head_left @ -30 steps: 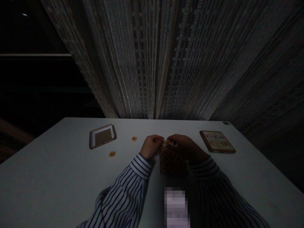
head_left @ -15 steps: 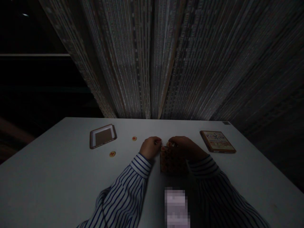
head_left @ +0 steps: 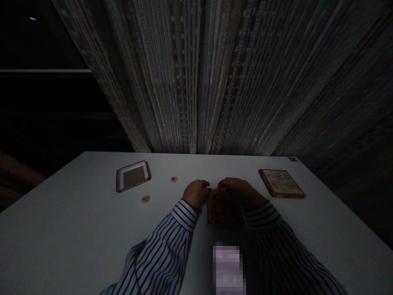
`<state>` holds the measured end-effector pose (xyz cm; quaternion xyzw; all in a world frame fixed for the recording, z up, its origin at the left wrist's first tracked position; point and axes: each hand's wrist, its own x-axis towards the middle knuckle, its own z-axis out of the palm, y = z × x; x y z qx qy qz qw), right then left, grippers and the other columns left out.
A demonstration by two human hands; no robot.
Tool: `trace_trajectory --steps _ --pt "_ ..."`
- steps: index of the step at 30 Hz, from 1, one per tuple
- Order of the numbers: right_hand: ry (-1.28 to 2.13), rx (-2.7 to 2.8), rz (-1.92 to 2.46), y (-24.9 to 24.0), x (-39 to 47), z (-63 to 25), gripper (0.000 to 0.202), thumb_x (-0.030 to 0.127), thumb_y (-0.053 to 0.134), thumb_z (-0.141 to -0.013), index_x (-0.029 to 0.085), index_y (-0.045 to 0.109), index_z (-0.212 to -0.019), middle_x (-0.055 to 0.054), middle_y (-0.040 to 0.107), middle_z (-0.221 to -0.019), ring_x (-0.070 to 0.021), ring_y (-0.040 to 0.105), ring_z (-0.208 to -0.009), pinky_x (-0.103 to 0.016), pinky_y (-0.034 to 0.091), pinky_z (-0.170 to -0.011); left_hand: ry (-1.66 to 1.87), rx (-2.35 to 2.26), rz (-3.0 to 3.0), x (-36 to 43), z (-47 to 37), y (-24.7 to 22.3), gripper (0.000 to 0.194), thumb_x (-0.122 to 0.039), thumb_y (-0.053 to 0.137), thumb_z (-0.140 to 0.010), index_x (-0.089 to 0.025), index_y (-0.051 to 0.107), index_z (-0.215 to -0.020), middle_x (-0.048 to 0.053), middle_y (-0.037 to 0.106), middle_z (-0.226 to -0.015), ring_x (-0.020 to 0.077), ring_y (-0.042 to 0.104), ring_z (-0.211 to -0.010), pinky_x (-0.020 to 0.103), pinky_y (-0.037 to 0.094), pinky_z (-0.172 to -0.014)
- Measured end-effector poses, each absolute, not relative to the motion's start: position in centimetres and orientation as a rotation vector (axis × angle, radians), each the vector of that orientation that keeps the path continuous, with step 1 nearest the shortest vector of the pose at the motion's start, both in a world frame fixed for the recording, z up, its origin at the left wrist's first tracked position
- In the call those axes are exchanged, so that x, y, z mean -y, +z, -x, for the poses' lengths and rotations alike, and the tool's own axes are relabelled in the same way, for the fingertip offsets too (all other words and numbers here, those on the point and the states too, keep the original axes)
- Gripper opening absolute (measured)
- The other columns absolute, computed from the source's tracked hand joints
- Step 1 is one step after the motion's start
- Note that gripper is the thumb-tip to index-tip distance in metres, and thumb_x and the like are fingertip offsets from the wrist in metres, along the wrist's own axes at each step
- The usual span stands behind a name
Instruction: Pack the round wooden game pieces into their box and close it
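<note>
The table (head_left: 76, 229) looks smooth and matt. Behind it, the curtain (head_left: 187, 82) is rough cloth; above it, the sleeves (head_left: 166, 246) are smoother cloth.

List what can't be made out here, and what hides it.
All in the head view:
- Right side of the grouped discs: behind the right grip, in shadow.
- Whether the left grip holds anything: its own fingers and dimness hide it.
- Print on the box: too small, dark.
- Whatever the pixelated patch covers.
- Curtain's top: cut by the upper edge.

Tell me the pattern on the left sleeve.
The left sleeve has blue stripes on white, seen best in the head view.
</note>
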<state>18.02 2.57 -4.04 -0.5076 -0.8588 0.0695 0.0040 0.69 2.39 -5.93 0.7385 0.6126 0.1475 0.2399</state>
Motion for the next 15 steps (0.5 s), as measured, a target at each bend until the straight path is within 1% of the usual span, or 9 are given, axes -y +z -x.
trace_trajectory --steps 4,9,15 --pt "0.217 2.702 1.600 -3.63 -2.29 -17.72 0.023 0.024 0.047 -0.082 0.018 0.062 -0.099 -0.008 0.066 -0.097 -0.0185 0.061 -0.089 -0.025 0.041 -0.070 0.369 -1.693 -2.023 -2.22 -0.81 -5.79 0.031 -0.029 0.054 -0.079 -0.018 0.065 -0.106 0.007 0.068 -0.100 0.0184 0.062 -0.091 0.026 0.045 -0.080" --pt "0.222 2.696 1.629 -3.83 -2.34 -17.68 0.026 0.027 0.045 -0.083 0.019 0.063 -0.100 -0.008 0.066 -0.099 -0.0199 0.061 -0.089 -0.026 0.042 -0.069 0.364 -1.693 -2.043 -2.15 -0.90 -5.98 0.031 -0.028 0.053 -0.079 -0.017 0.065 -0.106 0.008 0.068 -0.100 0.0195 0.062 -0.091 0.027 0.046 -0.081" --pt "0.224 2.720 1.639 -3.89 -2.34 -17.64 0.025 0.028 0.046 -0.083 0.018 0.064 -0.097 -0.009 0.066 -0.098 -0.0208 0.061 -0.090 -0.026 0.043 -0.068 0.350 -1.708 -2.042 -2.21 -0.85 -6.11 0.032 -0.031 0.054 -0.079 -0.018 0.065 -0.105 0.007 0.068 -0.100 0.0193 0.062 -0.093 0.026 0.045 -0.082"
